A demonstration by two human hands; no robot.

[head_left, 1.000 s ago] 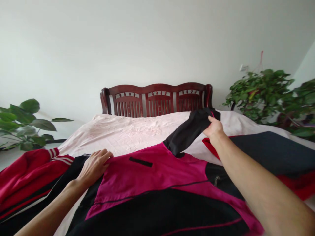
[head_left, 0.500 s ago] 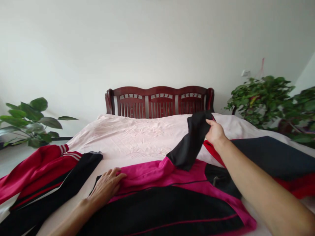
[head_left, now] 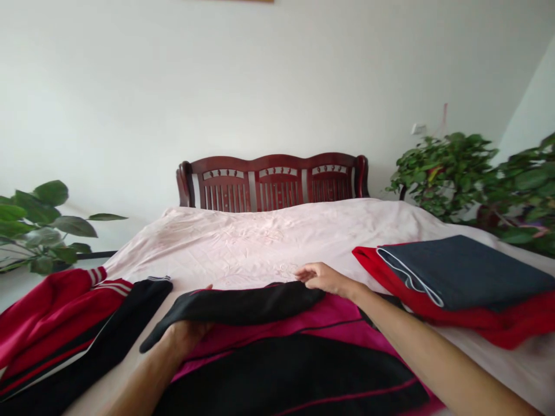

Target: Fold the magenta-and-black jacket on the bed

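A black and magenta jacket (head_left: pixel 318 316) lies spread on the bed in front of me. One black sleeve (head_left: pixel 247 306) is laid across its top, stretching leftward. My left hand (head_left: pixel 187 336) is beneath the left part of this sleeve, which drapes over it. A fingertip shows past the far edge; the other fingers are hidden. At the sleeve's right end, by the fold near the shoulder, my right hand (head_left: pixel 327 279) has its fingers bent and its thumb against the black cloth.
Red and black striped clothing (head_left: pixel 65 323) lies at the left. A folded dark blue cloth (head_left: pixel 468 271) rests on red cloth (head_left: pixel 498 329) at the right. Beyond the pale pink bedspread (head_left: pixel 243 237) rises a wooden headboard (head_left: pixel 277 188). Leafy plants (head_left: pixel 451 173) stand at the sides.
The black sleeve, held up at the right before, now lies leftward across the jacket. My right hand has come down and left; my left hand has gone under the sleeve.
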